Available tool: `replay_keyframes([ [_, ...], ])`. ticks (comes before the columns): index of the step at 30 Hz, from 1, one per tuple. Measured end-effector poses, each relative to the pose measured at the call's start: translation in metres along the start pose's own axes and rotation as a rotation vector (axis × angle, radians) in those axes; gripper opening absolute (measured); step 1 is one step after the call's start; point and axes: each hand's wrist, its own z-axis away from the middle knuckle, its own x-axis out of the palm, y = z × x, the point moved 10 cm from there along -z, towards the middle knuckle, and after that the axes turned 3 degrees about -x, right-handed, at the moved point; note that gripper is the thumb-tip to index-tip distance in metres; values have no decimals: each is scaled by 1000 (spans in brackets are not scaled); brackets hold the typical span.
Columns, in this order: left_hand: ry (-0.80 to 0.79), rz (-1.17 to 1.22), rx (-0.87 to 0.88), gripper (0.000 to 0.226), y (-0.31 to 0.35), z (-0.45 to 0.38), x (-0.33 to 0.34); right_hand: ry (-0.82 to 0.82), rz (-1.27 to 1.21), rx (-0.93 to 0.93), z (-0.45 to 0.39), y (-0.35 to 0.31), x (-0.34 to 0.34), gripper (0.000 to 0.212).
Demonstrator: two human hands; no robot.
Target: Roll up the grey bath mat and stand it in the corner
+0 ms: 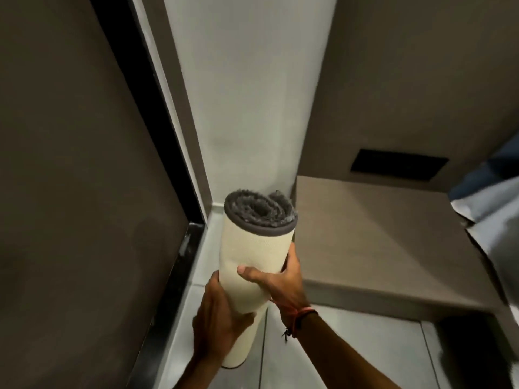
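- The rolled mat [252, 265] stands upright, long way up and down.
- The left hand [219, 324] and right hand [283, 282] hold its sides.
- The corner [216, 209] is just behind it, farther away.

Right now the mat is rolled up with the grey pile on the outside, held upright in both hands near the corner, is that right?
Not quite. In the head view the rolled mat has its cream backing on the outside; the grey pile shows only at the top end. The rest holds: left hand and right hand hold it upright near the corner.
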Motion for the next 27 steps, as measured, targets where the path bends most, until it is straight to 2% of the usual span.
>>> replay_keyframes([
  [4, 65, 91, -120, 121, -5, -83, 9, -70, 115, -75, -88, -9, 35, 92],
  [8, 129, 217, -257, 115, -22, -160, 22, -161, 221, -90, -172, -3, 73, 96],
  [13, 120, 339, -423, 122, -49, -245, 53, -213, 328, -52, -262, 27, 105, 99],
  [16, 127, 323, -450, 125, -66, -290, 70, -257, 381, -41, -310, 47, 124, 98],
  [21, 117, 142, -436, 128, -96, -359, 90, -256, 434, -44, -382, 78, 149, 105],
  [24, -23, 67, -425, 140, -107, -386, 101, -257, 478, -31, -407, 85, 153, 102],
  [27, -160, 62, -435, 137, -110, -393, 102, -300, 563, 30, -411, 88, 154, 105],
])
